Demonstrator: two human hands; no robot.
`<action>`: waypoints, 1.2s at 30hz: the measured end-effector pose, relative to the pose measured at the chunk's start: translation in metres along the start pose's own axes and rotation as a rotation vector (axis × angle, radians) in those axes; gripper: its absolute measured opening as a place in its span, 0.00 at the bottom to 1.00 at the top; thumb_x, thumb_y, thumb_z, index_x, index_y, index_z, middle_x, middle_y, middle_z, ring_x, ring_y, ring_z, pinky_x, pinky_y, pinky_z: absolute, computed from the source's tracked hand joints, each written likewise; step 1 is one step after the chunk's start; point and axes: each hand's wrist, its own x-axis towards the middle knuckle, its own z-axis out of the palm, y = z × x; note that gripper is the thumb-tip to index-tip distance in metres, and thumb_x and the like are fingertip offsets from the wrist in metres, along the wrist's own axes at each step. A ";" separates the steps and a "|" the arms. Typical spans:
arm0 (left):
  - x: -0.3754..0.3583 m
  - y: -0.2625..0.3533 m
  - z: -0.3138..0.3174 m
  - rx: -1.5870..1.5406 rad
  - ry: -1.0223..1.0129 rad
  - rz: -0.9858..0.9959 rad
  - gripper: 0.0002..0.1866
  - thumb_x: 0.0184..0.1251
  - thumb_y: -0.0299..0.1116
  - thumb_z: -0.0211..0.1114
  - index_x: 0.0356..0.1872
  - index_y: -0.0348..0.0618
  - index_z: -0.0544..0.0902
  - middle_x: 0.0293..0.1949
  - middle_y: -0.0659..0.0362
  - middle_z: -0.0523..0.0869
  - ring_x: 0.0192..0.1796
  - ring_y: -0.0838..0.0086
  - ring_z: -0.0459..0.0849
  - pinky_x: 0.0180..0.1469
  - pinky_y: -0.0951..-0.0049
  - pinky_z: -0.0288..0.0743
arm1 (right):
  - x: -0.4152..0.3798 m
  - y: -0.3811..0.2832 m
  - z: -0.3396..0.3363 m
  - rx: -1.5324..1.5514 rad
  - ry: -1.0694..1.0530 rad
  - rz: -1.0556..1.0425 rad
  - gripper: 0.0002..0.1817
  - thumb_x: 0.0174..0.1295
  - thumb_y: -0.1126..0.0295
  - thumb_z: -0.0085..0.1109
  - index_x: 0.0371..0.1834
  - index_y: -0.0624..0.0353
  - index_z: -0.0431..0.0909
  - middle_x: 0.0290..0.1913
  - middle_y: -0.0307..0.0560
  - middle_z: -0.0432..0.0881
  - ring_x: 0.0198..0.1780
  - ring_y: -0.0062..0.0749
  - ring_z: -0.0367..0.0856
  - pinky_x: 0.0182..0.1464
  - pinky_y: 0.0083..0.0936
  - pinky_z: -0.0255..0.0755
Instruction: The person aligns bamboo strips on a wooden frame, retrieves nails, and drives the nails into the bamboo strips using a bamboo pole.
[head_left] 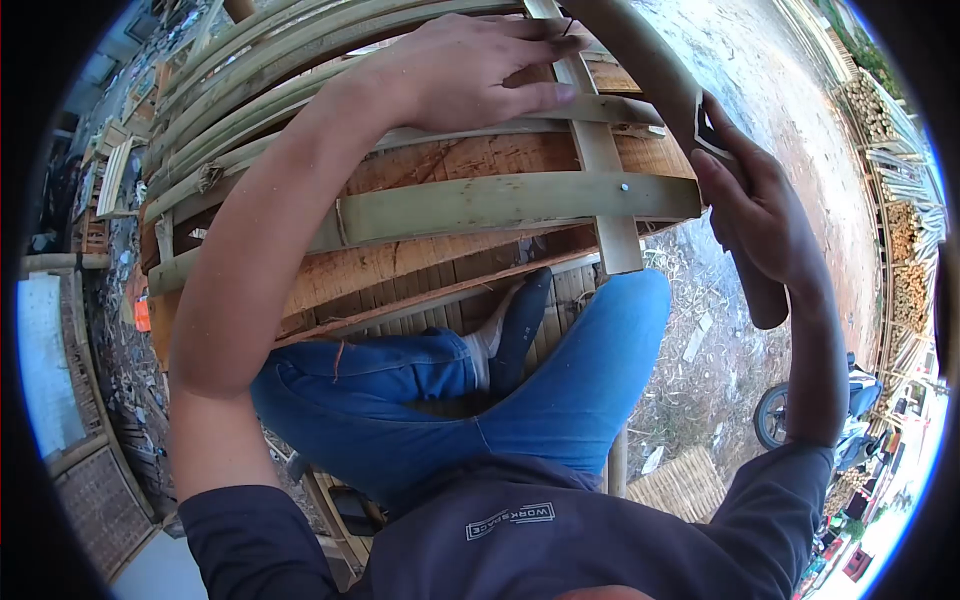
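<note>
From the head view I look down on my own lap and see a bamboo frame [430, 190] of split slats propped in front of me, tilted up across the top half of the picture above a surface of wooden planks [420, 265]. My left hand [470, 70] lies flat, fingers spread and together, palm down on the upper slats of the frame, the fingertips reaching the upright cross slat [600, 160] that runs down its right side. My right hand [755, 205] sits just off the frame's right edge and is wrapped tight around a thick round wooden handle [700, 150], which slants from the top of the picture down past the frame's right corner; its upper part touches or passes very close to the slat ends, I cannot tell which. The two hands are well apart, with the cross slat between them. A small nail head [624, 186] shows in the wide horizontal slat near that cross slat. Below the frame, my legs in blue jeans [560, 390] are folded on the planks, one foot in a dark shoe [525, 320]. At the far right, on the ground beyond, a scooter [800, 410] is parked.
</note>
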 end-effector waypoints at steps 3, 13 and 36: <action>0.001 -0.008 0.008 0.006 0.086 0.060 0.42 0.78 0.65 0.35 0.78 0.41 0.59 0.78 0.46 0.61 0.78 0.55 0.61 0.79 0.60 0.54 | -0.001 -0.011 -0.010 0.202 0.119 -0.022 0.32 0.75 0.58 0.55 0.78 0.58 0.62 0.30 0.38 0.76 0.23 0.16 0.74 0.24 0.18 0.72; -0.002 -0.007 0.010 0.029 0.041 0.004 0.44 0.76 0.68 0.35 0.79 0.42 0.58 0.79 0.47 0.59 0.80 0.56 0.58 0.80 0.59 0.51 | 0.003 -0.010 -0.015 0.108 0.236 -0.104 0.31 0.75 0.58 0.55 0.79 0.53 0.62 0.31 0.41 0.78 0.23 0.17 0.75 0.25 0.19 0.72; 0.002 0.001 -0.001 0.061 -0.111 -0.143 0.49 0.70 0.76 0.32 0.81 0.51 0.53 0.81 0.50 0.52 0.82 0.57 0.49 0.81 0.57 0.47 | -0.002 -0.021 -0.016 0.026 0.108 -0.049 0.30 0.73 0.58 0.58 0.77 0.51 0.67 0.30 0.38 0.78 0.23 0.15 0.74 0.25 0.19 0.71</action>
